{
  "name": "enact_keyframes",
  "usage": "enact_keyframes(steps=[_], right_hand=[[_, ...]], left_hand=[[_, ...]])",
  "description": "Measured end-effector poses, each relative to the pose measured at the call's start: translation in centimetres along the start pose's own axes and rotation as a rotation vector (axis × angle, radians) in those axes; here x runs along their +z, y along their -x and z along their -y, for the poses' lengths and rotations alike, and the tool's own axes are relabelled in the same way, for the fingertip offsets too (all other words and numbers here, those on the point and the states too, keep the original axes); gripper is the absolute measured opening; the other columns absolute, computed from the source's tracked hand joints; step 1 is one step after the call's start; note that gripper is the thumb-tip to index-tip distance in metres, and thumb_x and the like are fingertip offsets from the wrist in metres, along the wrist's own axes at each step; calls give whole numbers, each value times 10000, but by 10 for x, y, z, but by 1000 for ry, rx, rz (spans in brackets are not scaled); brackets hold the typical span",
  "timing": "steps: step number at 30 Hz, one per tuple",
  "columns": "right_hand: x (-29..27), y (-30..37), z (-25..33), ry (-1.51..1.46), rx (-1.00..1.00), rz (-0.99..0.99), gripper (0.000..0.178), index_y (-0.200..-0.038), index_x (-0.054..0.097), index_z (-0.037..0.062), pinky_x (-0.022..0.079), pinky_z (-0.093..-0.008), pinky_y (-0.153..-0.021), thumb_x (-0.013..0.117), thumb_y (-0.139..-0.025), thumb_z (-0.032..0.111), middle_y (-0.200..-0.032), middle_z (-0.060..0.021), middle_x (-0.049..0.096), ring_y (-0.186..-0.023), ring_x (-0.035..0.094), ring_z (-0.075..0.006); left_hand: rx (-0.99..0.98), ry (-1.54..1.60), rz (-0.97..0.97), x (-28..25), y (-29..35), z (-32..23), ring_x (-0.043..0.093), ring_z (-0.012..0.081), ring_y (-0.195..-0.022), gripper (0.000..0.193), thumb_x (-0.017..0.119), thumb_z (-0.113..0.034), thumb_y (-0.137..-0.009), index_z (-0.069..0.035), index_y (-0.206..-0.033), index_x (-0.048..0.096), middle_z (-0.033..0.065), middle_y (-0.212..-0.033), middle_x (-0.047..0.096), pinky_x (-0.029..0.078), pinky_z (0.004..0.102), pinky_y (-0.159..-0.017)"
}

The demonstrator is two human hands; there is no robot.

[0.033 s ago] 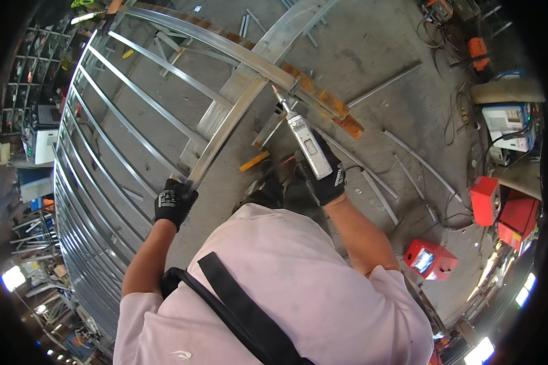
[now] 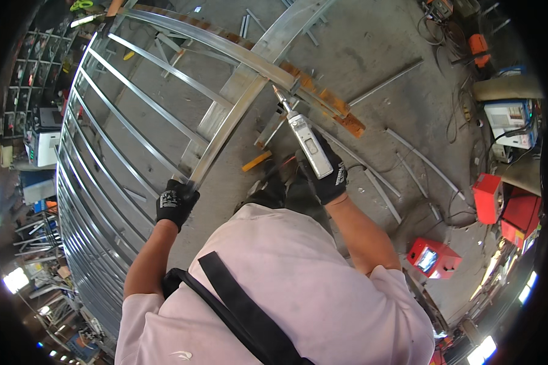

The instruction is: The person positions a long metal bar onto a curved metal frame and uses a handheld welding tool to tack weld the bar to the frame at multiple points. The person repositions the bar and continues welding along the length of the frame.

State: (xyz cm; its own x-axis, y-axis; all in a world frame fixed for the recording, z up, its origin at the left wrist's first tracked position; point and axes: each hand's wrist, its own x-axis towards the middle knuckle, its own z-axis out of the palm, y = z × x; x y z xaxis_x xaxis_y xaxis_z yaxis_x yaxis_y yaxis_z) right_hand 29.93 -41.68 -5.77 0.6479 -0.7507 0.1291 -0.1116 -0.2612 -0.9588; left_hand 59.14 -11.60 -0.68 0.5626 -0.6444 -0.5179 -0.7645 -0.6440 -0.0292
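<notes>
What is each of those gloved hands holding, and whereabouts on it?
The right hand grips a grey torch by its rear handle, tip near the frame joint. The left hand clasps the lower end of a metal bar of the frame.

My left hand is clamped on the near end of a metal bar that runs away from me to the joint ahead. My right hand, to the right of that bar, holds a welding torch, its tip at the joint where the bar meets the curved rail. The frame of parallel bars lies left of both hands on the concrete floor. Loose metal strips lie on the floor to the right of the torch. Beyond them, at far right, stand the machine boxes, with a monitor unit nearer me.
</notes>
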Motion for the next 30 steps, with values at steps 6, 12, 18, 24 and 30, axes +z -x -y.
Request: enact_keyframes(steps=[6,12,18,24,30], right_hand=[[0,1,-12,196,-42,-35,625,-1481,568,26,594,-383,-910,782,-952,281,-1311,-180,720,-1099,743,-324],[10,-3,-25,162,-143,-71,564,-1446,578,3,581,-396,-954,770,-952,196,-1315,-187,704,-1138,719,-344],[19,-3,-32,180,-171,-95,531,-1412,590,-5,590,-426,-945,757,-950,197,-1283,-216,693,-1115,710,-370],[28,0,-39,251,-166,-85,593,-1468,547,1,575,-439,-996,742,-950,213,-1361,-229,656,-1184,685,-384],[31,1,-38,251,-152,-73,605,-1472,552,16,569,-449,-1010,749,-930,201,-1376,-230,649,-1204,675,-391]], left_hand=[[-38,3,40,-5,-1,-3,701,385,-1043,425,672,-508,-923,-238,-1243,740,184,-1240,650,579,511,-885],[-66,13,68,-6,-3,-3,697,387,-1066,486,726,-526,-899,-159,-1214,773,187,-1274,635,566,478,-944],[-36,52,14,-9,1,-7,676,393,-1077,454,748,-491,-894,-110,-1140,776,192,-1207,658,551,482,-942],[-22,64,-3,-6,0,-3,687,386,-1066,450,744,-502,-897,-120,-1130,782,176,-1237,654,559,478,-933],[-14,25,19,-5,-1,-1,698,379,-1040,446,736,-517,-898,-132,-1117,788,165,-1240,649,568,483,-917]])
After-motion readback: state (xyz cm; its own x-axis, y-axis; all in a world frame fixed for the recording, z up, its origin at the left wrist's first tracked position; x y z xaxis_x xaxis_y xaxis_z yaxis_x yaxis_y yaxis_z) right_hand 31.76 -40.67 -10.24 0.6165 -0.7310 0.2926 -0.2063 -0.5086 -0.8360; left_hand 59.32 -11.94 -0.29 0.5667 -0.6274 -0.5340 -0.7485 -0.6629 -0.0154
